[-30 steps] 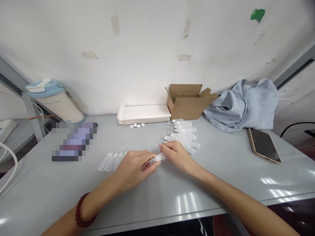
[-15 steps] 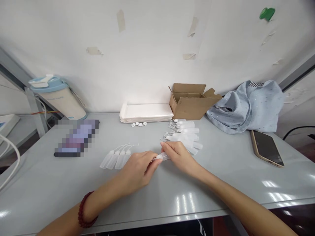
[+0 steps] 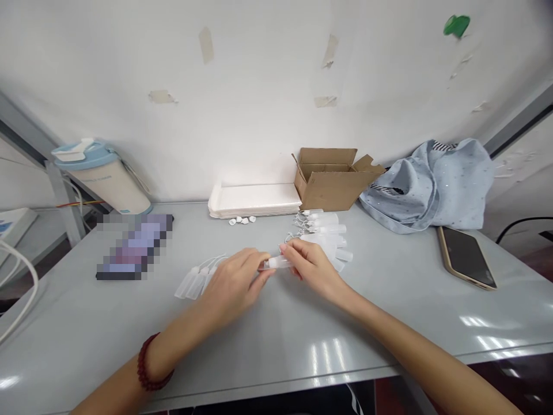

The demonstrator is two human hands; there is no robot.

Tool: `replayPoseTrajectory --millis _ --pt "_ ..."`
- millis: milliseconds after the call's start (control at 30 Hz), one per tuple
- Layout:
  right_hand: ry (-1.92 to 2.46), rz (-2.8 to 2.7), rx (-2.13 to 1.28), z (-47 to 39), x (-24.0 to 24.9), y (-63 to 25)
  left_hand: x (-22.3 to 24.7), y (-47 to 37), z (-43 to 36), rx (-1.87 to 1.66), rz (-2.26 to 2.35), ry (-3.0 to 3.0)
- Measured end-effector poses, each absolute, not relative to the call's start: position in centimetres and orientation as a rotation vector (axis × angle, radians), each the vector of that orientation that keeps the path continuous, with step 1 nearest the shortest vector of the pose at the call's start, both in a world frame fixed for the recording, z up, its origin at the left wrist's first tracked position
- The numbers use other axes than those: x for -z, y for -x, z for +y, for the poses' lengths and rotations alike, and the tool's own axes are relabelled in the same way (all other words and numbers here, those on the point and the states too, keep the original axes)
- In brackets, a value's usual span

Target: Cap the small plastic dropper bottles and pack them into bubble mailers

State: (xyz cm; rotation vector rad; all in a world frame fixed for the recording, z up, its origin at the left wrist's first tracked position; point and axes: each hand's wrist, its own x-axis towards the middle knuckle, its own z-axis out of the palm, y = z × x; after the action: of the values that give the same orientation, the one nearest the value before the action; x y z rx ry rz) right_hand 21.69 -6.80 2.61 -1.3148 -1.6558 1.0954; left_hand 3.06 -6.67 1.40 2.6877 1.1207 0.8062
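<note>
Vial of slim, translucent plastic with a white neck (image 3: 280, 263), held between both hands above the middle of the grey, glossy desk (image 3: 276, 346), neck toward nine o'clock. Gripped at the body by the right hand (image 3: 314, 266), thumb and fingers closed. Around the tip end, left hand (image 3: 235, 278) with thumb and forefinger slightly parted; cannot tell a firm pinch from a light touch. At nine o'clock from the vial, row of similar translucent vials with thin white cords (image 3: 190, 282); at two, loose heap of translucent vials (image 3: 332, 229); at eleven, small white caps (image 3: 245, 221). Likely very light, thin-walled, soft enough to dent under a hard squeeze, smooth enough to slip or roll. Probably stiffer at the neck, most delicate at the narrow tip. Best taken just behind the neck, with a gentle, flat pinch, sparing the tip any sideways load.
</note>
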Motion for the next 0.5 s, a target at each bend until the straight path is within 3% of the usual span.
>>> replayPoseTrajectory --millis 100,267,500 --pt "1.343 -1.723 -0.699 -6.2 -2.7 -22.6 -1.7 -2.0 -5.1 -0.799 1.315 -2.550" --pt "1.605 -1.861 0.022 -4.9 -2.7 -24.3 -2.3 0.7 -1.2 -0.447 1.614 -2.514" --pt "2.000 -2.052 0.354 -4.9 -2.8 -24.2 -1.1 1.6 3.4 -0.346 1.560 -2.578"
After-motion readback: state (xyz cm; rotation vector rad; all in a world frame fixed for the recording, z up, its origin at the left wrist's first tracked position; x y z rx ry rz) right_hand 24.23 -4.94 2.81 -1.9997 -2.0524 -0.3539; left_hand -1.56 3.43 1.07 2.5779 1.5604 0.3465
